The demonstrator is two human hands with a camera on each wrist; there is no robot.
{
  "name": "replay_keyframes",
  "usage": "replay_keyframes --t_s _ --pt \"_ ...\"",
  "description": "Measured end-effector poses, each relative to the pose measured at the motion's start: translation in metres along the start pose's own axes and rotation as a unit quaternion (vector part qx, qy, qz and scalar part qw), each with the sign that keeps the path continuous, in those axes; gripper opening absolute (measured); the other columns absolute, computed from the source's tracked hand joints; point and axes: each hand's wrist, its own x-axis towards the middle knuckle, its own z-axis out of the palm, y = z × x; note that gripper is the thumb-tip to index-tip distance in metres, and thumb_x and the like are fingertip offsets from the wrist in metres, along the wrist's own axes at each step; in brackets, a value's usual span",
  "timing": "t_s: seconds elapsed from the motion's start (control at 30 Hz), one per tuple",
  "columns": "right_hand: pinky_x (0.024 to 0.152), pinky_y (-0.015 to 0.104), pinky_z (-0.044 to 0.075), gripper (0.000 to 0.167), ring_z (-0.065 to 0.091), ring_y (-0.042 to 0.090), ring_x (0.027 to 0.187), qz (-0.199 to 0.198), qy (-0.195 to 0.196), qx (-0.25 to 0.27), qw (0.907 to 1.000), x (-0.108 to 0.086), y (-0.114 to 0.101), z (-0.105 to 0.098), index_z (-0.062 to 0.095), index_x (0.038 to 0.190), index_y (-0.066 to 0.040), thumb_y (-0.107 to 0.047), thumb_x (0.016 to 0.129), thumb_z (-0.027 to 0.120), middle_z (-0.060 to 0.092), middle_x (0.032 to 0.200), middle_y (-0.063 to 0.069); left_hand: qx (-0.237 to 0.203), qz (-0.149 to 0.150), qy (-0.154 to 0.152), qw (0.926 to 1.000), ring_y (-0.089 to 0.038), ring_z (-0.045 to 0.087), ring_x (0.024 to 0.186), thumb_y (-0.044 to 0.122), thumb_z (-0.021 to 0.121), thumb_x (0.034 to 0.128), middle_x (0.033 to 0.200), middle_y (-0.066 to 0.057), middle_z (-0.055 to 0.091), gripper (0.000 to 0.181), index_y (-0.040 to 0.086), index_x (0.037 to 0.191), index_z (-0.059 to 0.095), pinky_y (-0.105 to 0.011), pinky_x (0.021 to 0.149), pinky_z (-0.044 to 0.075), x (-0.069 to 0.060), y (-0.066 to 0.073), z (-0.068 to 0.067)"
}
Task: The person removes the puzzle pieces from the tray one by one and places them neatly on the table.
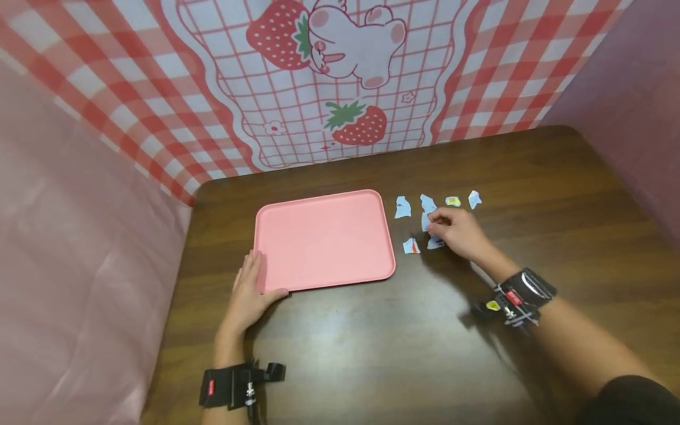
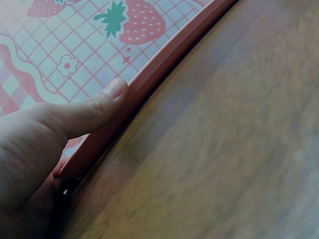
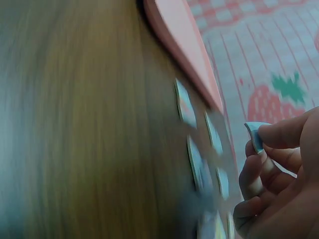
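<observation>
A pink rectangular tray (image 1: 325,239) lies on the table. At its near left corner is my left hand (image 1: 248,295), its fingers along the left side and its extended thumb (image 2: 102,107) touching the near rim. To the right of the tray my right hand (image 1: 461,233) pinches a small pale piece (image 3: 255,135) with an irregular edge between thumb and fingertips, above the table. Around it lie several similar flat pieces: a white one (image 1: 403,207), one with a red mark (image 1: 411,246), a yellow one (image 1: 453,201) and another white one (image 1: 475,199).
A further small yellow piece (image 1: 493,306) lies near the right wrist strap (image 1: 523,295). Behind the brown wooden table (image 1: 340,342) hangs a checked cloth (image 1: 297,118) with strawberries. Pink cloth covers the left side.
</observation>
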Motion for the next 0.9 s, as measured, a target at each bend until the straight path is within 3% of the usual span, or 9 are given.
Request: replay_keyframes --t_s 0.2,0.4,0.73,0.9 --pt "0.068 0.032 0.044 0.012 0.057 0.020 0.076 0.036 0.027 -0.048 0.9978 -0.009 0.030 -0.033 0.071 0.099 0.001 -0.009 0.094 0.068 0.070 0.086 0.013 -0.001 0.000 0.001 1.0000 -0.038 0.003 0.154 0.042 0.086 0.0789 0.166 -0.022 0.009 0.114 -0.001 0.160 0.018 -0.056 0.122 0.004 -0.001 0.001 -0.001" --pt "0.072 0.039 0.042 0.015 0.058 0.027 0.081 0.054 0.028 -0.087 0.9944 -0.016 0.054 -0.051 0.071 0.101 0.003 -0.010 0.094 0.068 0.070 0.086 0.014 -0.003 -0.003 0.004 1.0000 -0.036 0.003 0.154 0.042 0.086 0.0783 0.166 -0.022 0.010 0.114 0.000 0.160 0.019 -0.055 0.122 0.004 0.000 0.001 0.000" --pt "0.065 0.037 0.040 0.015 0.055 0.024 0.071 0.066 0.039 -0.134 0.9880 -0.025 0.071 -0.060 0.071 0.096 0.002 -0.011 0.091 0.067 0.064 0.075 0.005 -0.001 -0.003 0.009 0.9999 -0.039 0.004 0.153 0.040 0.086 0.0790 0.167 -0.021 0.010 0.111 -0.001 0.159 0.022 -0.059 0.120 0.006 -0.002 0.000 0.000" --pt "0.066 0.040 0.041 0.018 0.059 0.030 0.075 0.079 0.058 -0.146 0.9844 -0.026 0.075 -0.059 0.071 0.096 0.002 -0.014 0.090 0.065 0.066 0.078 0.009 0.000 -0.005 0.008 1.0000 -0.039 0.005 0.153 0.041 0.086 0.0788 0.167 -0.021 0.010 0.111 0.000 0.159 0.021 -0.062 0.119 0.008 -0.001 -0.001 0.003"
